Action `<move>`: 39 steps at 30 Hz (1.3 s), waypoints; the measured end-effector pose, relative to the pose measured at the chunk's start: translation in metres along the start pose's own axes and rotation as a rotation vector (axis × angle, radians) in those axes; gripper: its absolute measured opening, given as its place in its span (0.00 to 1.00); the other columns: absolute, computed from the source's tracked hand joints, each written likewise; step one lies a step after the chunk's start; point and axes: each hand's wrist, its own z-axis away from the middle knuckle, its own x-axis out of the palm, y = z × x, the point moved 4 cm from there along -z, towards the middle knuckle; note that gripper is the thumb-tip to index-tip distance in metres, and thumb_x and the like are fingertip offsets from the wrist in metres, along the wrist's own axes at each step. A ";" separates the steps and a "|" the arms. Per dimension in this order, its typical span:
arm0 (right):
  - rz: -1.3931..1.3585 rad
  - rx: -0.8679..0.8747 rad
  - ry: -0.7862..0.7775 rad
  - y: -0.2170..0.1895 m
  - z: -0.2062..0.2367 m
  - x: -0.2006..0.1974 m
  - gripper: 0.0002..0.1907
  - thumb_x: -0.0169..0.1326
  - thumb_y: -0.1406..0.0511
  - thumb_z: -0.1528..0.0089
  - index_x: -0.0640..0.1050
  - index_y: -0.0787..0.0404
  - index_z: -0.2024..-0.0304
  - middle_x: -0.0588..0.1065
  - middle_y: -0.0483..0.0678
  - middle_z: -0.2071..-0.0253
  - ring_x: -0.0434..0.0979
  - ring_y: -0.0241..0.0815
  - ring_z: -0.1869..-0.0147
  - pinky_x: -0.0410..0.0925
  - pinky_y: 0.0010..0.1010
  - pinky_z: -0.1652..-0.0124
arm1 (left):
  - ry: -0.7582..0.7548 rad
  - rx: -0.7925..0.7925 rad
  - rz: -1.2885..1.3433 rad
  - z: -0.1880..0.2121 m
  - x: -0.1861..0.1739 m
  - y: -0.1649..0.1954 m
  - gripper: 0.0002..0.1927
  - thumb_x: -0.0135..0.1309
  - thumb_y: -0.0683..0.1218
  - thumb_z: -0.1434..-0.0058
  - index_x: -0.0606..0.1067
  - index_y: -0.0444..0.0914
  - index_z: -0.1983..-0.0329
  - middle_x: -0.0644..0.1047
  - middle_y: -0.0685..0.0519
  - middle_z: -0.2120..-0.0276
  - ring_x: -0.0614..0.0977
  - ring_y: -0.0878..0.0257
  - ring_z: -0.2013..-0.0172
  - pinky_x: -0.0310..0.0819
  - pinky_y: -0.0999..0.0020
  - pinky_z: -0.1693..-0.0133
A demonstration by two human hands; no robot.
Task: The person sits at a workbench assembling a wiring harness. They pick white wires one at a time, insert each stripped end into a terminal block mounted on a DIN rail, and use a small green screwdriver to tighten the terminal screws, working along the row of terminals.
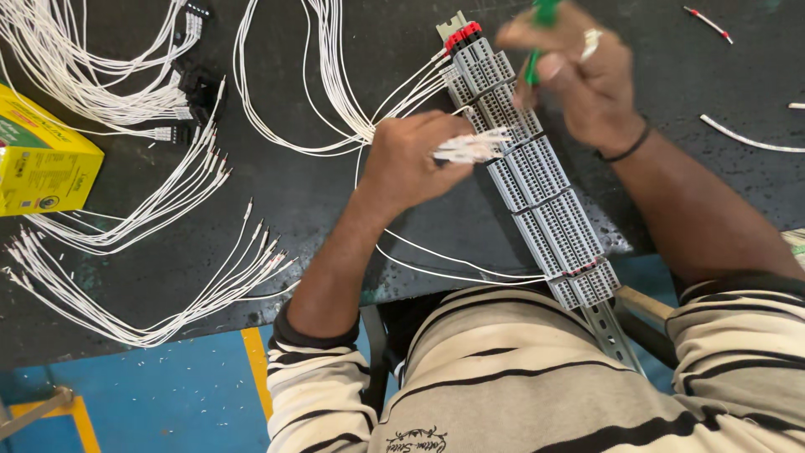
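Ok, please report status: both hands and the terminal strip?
Left hand pinching white wire ends. Right hand gripping green screwdriver over grey terminal strip. Loose wire bundles lying left, apart.

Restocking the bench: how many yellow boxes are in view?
1: a yellow cardboard box at the left edge of the dark worktable, beside the white wire bundles. Others may lie out of frame.

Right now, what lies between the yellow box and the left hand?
In the head view, loose bundles of white wires fan across the dark table between the yellow box and the left hand; nothing else.
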 end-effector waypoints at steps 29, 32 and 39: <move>0.657 -0.518 -0.173 -0.033 0.022 0.044 0.26 0.64 0.74 0.36 0.71 0.54 0.39 0.78 0.54 0.58 0.82 0.46 0.59 0.75 0.35 0.61 | -0.087 -0.146 -0.148 -0.001 0.016 -0.003 0.16 0.67 0.48 0.51 0.81 0.43 0.60 0.80 0.52 0.67 0.84 0.53 0.68 0.77 0.57 0.67; 0.479 -0.234 -0.059 -0.029 0.027 0.047 0.16 0.65 0.72 0.34 0.73 0.53 0.50 0.80 0.49 0.61 0.83 0.42 0.62 0.75 0.31 0.63 | -0.114 -0.195 -0.162 -0.003 0.019 -0.003 0.13 0.68 0.51 0.50 0.80 0.42 0.66 0.80 0.53 0.70 0.84 0.53 0.68 0.77 0.56 0.67; 0.384 -0.461 -0.124 -0.030 0.022 0.035 0.20 0.64 0.72 0.34 0.73 0.67 0.42 0.79 0.53 0.59 0.81 0.44 0.58 0.72 0.30 0.65 | -0.082 -0.249 -0.228 -0.005 0.025 0.002 0.11 0.68 0.50 0.50 0.82 0.43 0.67 0.81 0.52 0.69 0.84 0.51 0.67 0.77 0.54 0.66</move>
